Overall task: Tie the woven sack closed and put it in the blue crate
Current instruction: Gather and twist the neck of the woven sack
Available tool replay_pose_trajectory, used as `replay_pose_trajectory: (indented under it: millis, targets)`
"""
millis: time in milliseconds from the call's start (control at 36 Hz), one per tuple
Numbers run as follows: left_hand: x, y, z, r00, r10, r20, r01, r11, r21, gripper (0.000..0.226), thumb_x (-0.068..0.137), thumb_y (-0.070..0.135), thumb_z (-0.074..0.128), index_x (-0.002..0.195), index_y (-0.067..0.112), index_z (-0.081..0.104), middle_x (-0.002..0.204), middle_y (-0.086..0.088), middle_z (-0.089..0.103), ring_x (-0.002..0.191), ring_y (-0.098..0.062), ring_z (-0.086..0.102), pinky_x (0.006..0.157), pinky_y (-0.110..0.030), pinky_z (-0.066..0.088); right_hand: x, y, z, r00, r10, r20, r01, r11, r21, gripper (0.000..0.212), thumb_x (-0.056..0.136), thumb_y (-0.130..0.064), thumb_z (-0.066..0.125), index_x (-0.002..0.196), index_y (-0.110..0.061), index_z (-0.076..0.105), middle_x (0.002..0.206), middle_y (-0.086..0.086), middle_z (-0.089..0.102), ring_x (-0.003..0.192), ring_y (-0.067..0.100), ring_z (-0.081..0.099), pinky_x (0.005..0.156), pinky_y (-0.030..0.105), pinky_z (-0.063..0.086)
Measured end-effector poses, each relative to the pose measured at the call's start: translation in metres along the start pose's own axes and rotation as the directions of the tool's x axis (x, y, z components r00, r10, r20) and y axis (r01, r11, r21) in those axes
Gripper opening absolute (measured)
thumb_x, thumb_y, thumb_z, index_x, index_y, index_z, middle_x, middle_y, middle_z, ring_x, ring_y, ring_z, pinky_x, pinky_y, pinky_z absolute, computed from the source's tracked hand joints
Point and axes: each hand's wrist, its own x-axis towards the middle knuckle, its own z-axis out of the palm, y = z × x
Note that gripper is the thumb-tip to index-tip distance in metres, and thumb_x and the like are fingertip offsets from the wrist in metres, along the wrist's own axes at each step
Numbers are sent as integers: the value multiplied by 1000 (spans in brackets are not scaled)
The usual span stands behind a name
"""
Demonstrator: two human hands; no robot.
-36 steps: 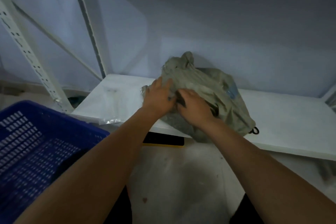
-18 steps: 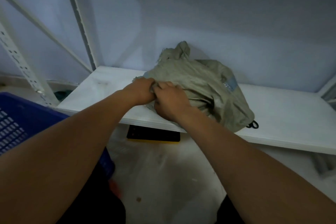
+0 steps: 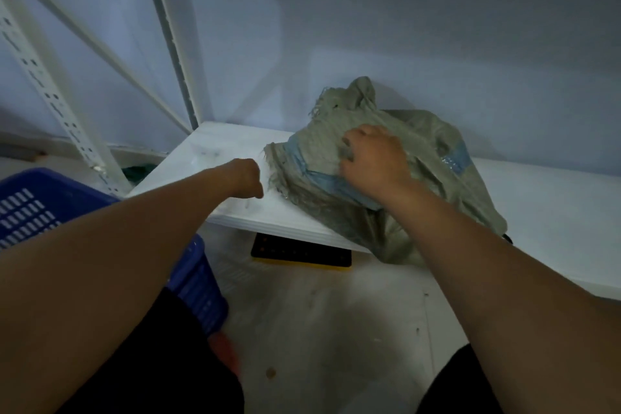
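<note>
Dim rm; white shelf (image 3: 554, 198); prob. concrete floor (image 3: 319, 329)

right hand (image 3: 373, 161) grips the sack (image 3: 430, 134) on the white shelf (image 3: 554, 198), left hand (image 3: 247, 178) in a fist beside its frayed edge, blue crate (image 3: 30, 208) down left

The white shelf (image 3: 221, 151) bears the woven sack (image 3: 420, 131), which sags over its front edge, while the floor (image 3: 336, 329) below carries the blue crate (image 3: 30, 212) and, under the shelf, a black-and-yellow slab (image 3: 299, 250).
</note>
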Motion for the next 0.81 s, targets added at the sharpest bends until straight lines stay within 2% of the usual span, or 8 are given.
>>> replay_pose_trajectory:
  millis: [83, 222, 389, 472, 556, 611, 667, 806]
  targets:
    - [10, -33, 17, 991, -124, 39, 125, 992, -24, 57, 94, 33, 64, 139, 1, 49, 143, -14, 45, 125, -34, 51, 80, -34, 46, 6, 15, -7, 996, 91, -23, -90, 995, 35, 46, 88, -29, 56, 132, -13, 57, 137, 14, 54, 127, 33, 47, 104, 39, 38]
    - [25, -64, 66, 977, -211, 31, 213, 975, -62, 37, 92, 20, 56, 126, 4, 55, 133, -17, 53, 117, -33, 55, 96, -37, 48, 11, 32, -7, 969, 248, -9, -247, 968, 37, 57, 90, -35, 53, 142, -14, 46, 148, 17, 44, 136, 35, 38, 111, 43, 32]
    - [32, 2, 53, 967, -218, -131, 124, 853, -506, 31, 92, 32, 59, 77, 5, 64, 88, -13, 65, 94, -36, 65, 74, -34, 50, 16, 36, 3, 864, 483, 143, -502, 849, 165, 88, 91, -54, 49, 160, -19, 8, 164, 18, 15, 151, 36, 14, 122, 50, 17]
    - [24, 44, 34, 977, -213, -23, 108, 580, -808, 37, 98, 37, 49, 82, 8, 64, 90, -13, 69, 95, -32, 67, 74, -31, 53, 21, 35, 11, 814, 508, 282, -580, 736, 349, 99, 89, -55, 56, 160, -21, -3, 164, 14, 19, 147, 35, 24, 120, 46, 25]
    - [19, 78, 15, 985, -139, 106, 136, 220, -966, 32, 107, 32, 38, 99, 12, 61, 86, -7, 61, 75, -16, 56, 47, -17, 49, 21, 34, 16, 820, 463, 336, -572, 636, 519, 95, 90, -44, 63, 160, -15, 4, 159, 10, 33, 138, 31, 41, 113, 35, 34]
    - [18, 90, 5, 993, -93, 72, 73, 12, -997, 41, 107, 36, 38, 122, 8, 64, 104, -13, 66, 87, -20, 61, 69, -18, 57, 20, 34, 17, 816, 447, 366, -578, 604, 549, 91, 93, -35, 64, 159, -12, 6, 157, 11, 36, 135, 30, 45, 108, 31, 36]
    - [26, 92, 2, 990, -130, 52, 33, -139, -990, 52, 104, 46, 38, 136, 11, 59, 130, -14, 64, 110, -28, 61, 101, -39, 51, 19, 34, 16, 815, 433, 385, -579, 605, 546, 84, 94, -30, 63, 158, -11, 13, 154, 11, 40, 133, 29, 47, 103, 27, 36]
    - [14, 108, -24, 992, -81, -95, -119, -379, -918, 64, 102, 55, 31, 145, 12, 49, 138, -11, 58, 122, -26, 57, 108, -38, 44, 18, 36, 12, 829, 418, 372, -551, 726, 411, 36, 93, -23, 59, 126, -10, 59, 125, 12, 61, 89, 22, 54, 81, 25, 43]
